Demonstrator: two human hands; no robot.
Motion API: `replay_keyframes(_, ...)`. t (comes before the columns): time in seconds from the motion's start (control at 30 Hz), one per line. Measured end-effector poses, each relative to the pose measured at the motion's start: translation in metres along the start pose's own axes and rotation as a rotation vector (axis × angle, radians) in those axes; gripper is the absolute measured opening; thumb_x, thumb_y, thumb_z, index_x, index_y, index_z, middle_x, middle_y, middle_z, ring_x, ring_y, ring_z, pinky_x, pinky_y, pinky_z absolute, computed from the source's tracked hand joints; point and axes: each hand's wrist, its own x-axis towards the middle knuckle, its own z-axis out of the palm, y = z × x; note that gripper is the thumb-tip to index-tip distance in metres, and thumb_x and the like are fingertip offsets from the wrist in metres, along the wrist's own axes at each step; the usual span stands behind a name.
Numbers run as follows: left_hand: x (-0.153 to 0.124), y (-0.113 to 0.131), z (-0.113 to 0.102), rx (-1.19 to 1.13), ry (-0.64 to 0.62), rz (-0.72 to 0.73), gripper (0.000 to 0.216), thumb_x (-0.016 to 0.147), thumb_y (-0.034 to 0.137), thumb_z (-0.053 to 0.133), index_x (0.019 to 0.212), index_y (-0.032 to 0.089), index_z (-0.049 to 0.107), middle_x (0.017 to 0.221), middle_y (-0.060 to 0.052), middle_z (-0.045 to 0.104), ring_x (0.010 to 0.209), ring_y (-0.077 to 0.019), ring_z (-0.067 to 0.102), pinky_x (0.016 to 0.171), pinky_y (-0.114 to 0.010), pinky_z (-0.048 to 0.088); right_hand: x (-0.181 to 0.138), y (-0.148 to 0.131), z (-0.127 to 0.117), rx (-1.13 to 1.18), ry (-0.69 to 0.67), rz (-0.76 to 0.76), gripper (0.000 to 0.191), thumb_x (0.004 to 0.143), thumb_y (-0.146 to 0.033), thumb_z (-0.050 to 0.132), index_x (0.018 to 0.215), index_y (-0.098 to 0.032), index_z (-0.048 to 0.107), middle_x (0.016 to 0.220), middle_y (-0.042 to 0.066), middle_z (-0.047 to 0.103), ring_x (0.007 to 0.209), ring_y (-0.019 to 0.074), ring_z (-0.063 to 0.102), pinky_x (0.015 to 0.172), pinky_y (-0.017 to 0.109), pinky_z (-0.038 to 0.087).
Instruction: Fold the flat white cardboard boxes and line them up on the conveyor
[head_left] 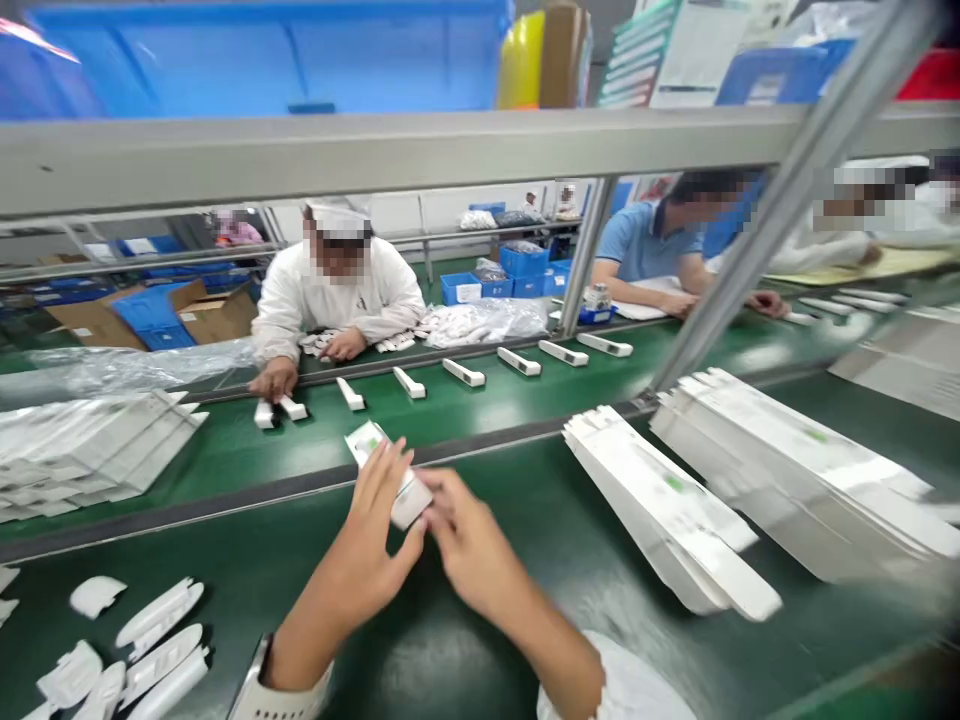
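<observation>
1. Containers: small blue bins [525,262] stand in the upper centre of the frame; their contents cannot be made out. An open cardboard box [97,322] at upper left holds a blue tray [154,312]. A clear plastic bag [487,320] left of the upright post is filled with small white parts. A large blue crate [262,55] sits on the top shelf.
2. Surroundings: a green conveyor belt [525,400] crosses the middle of the frame and carries a row of white stick-shaped devices [465,372], each apart from the next. A co-worker in white [337,290] leans in from the far side, with one hand [274,380] resting on the belt beside the leftmost devices.
3. Two fanned stacks of flat white cartons [667,510] lie at right on the bench [450,640], and a further stack [82,450] lies at left. White moulded inserts [150,640] lie loose at lower left.
4. Obstructions: a grey shelf rail [375,150] spans the upper frame, and a slanted metal strut [787,190] cuts across the right.
5. Item in hand: a white carton [375,445] with a green mark, held above the bench at centre frame and tilted, its far end pointing to the upper left. Its near end is blurred.
6. The left hand [375,545] has its fingers closed around the white carton's side. The right hand [469,550] has its fingers gripping the near end.
</observation>
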Motion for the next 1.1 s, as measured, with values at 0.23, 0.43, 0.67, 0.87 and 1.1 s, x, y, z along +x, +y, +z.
replay_keyframes(0.23,-0.09,-0.041,0.034,-0.044,-0.257,0.02,0.05,0.111,0.03,0.057,0.159,0.043,0.06,0.175,-0.002,0.051,0.17,-0.0354,0.033,0.127,-0.058,0.048,-0.082,0.001,-0.09,-0.454,-0.023,0.185,0.026,0.094,-0.043,0.079,0.118,-0.037,0.087,0.105,0.001,0.09,0.101,0.0317,0.085,0.092,0.04,0.064)
replay_keyframes(0.43,-0.092,-0.061,0.019,-0.014,-0.185,-0.1,0.046,0.111,0.035,0.058,0.154,0.05,0.065,0.188,0.003,0.023,0.171,-0.0494,0.013,0.107,-0.062,0.063,-0.072,0.007,-0.193,-0.938,0.48,0.53,0.084,0.102,-0.042,0.073,0.169,-0.001,0.04,0.174,0.037,0.041,0.163,0.0559,0.039,0.128,0.074,0.035)
replay_keyframes(0.67,-0.1,-0.043,0.007,0.04,-0.066,-0.138,0.05,0.108,0.039,0.063,0.156,0.051,0.062,0.186,0.0,0.032,0.17,-0.0499,0.026,0.105,-0.067,0.064,-0.074,0.014,-0.22,-1.014,0.453,0.671,0.052,0.106,-0.046,0.076,0.15,-0.02,0.064,0.151,0.014,0.067,0.132,0.0341,0.07,0.112,0.06,0.059)
replay_keyframes(0.87,-0.107,-0.019,-0.013,0.026,0.035,-0.18,0.038,0.108,0.045,0.059,0.144,0.05,0.07,0.18,0.003,0.044,0.164,-0.0434,0.045,0.101,-0.059,0.07,-0.077,0.001,-0.236,-0.883,0.557,0.629,0.062,0.105,-0.053,0.074,0.154,-0.018,0.06,0.147,0.019,0.07,0.132,0.0388,0.071,0.114,0.062,0.055)
replay_keyframes(1.1,-0.094,0.04,-0.005,-0.253,0.087,-0.397,0.041,0.109,0.06,0.053,0.138,0.041,0.076,0.152,-0.004,0.074,0.136,-0.0355,0.074,0.076,-0.034,0.074,-0.079,-0.044,-0.173,-0.474,0.657,0.302,0.097,0.084,-0.063,0.083,0.159,-0.016,0.044,0.156,0.026,0.065,0.143,0.0443,0.066,0.113,0.056,0.058)
